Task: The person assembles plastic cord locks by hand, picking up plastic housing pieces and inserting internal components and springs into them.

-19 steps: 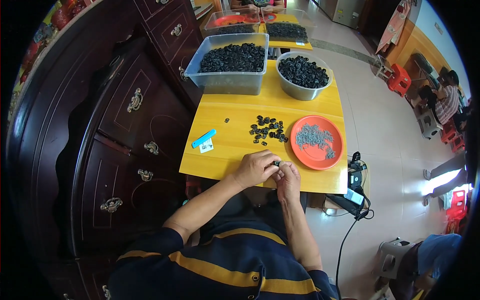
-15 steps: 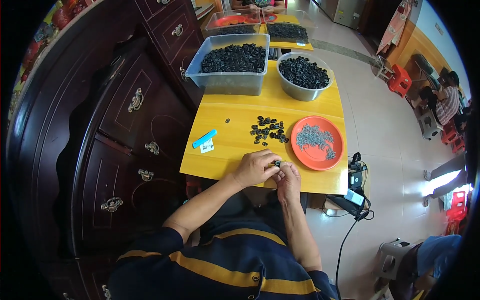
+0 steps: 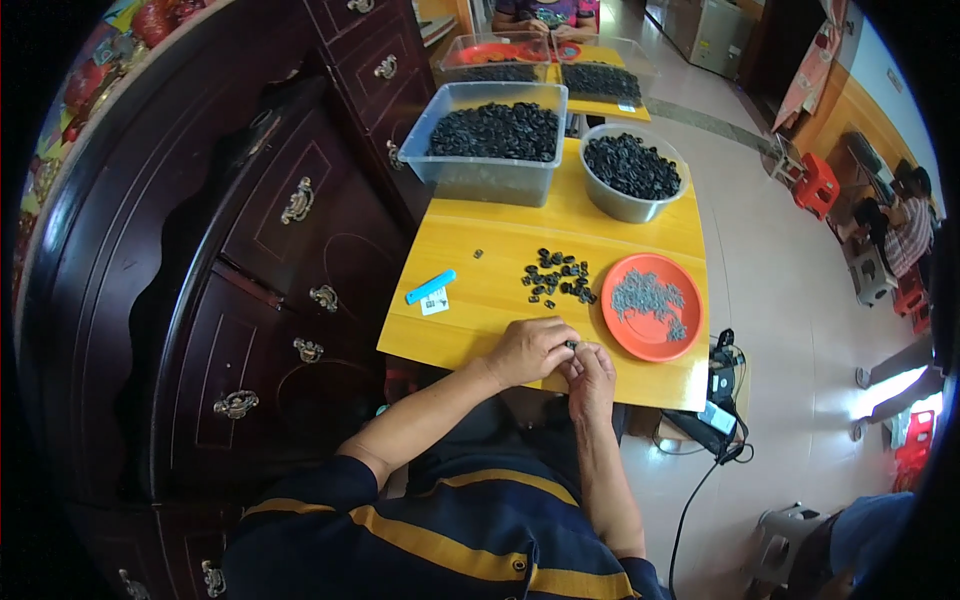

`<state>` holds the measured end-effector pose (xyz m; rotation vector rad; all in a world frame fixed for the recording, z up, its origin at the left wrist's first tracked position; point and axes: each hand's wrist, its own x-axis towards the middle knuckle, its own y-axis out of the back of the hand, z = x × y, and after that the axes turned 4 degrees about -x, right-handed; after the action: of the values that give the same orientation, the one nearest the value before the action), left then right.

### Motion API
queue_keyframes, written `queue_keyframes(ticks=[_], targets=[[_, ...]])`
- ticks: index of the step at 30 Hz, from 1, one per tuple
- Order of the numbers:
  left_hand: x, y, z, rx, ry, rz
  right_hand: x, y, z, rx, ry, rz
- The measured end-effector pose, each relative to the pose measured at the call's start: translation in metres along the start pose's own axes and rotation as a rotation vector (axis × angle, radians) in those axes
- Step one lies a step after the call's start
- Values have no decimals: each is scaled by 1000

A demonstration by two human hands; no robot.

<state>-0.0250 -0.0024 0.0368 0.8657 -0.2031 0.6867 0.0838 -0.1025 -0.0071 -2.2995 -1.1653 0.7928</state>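
Note:
Over the near edge of the yellow table point(image 3: 470, 333), my left hand point(image 3: 533, 352) pinches a small black oval plastic piece point(image 3: 570, 345). My right hand point(image 3: 590, 378) meets it there, its fingertips closed against the same piece; whether they also hold a tiny metal part is hidden. Just beyond my hands lies a loose group of similar black pieces point(image 3: 556, 277). To the right of them is a red plate point(image 3: 655, 346) with small grey metal parts point(image 3: 648, 297) spread on it.
A clear rectangular bin point(image 3: 480, 180) and a round tub point(image 3: 625, 205), both full of black pieces, stand at the back. A blue-handled tool point(image 3: 431, 287) lies at left by a white label. Dark cabinets point(image 3: 260, 240) flank the table; cables and a black device point(image 3: 715, 420) are at right.
The whole view has shifted, so the table and its things appear lower and further right. My hands stay together at the near edge, with the black piece now more covered by my fingers.

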Motion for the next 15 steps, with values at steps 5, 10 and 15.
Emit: queue_keyframes(ticks=[5, 10, 15], targets=[[-1, 6, 3, -60, 92, -44, 0, 0, 1, -68, 7, 3], [-6, 26, -9, -363, 343, -252, -3, 2, 2, -386, 55, -153], [10, 70, -45, -221, 374, -602, -5, 2, -1, -624, 108, -182]])
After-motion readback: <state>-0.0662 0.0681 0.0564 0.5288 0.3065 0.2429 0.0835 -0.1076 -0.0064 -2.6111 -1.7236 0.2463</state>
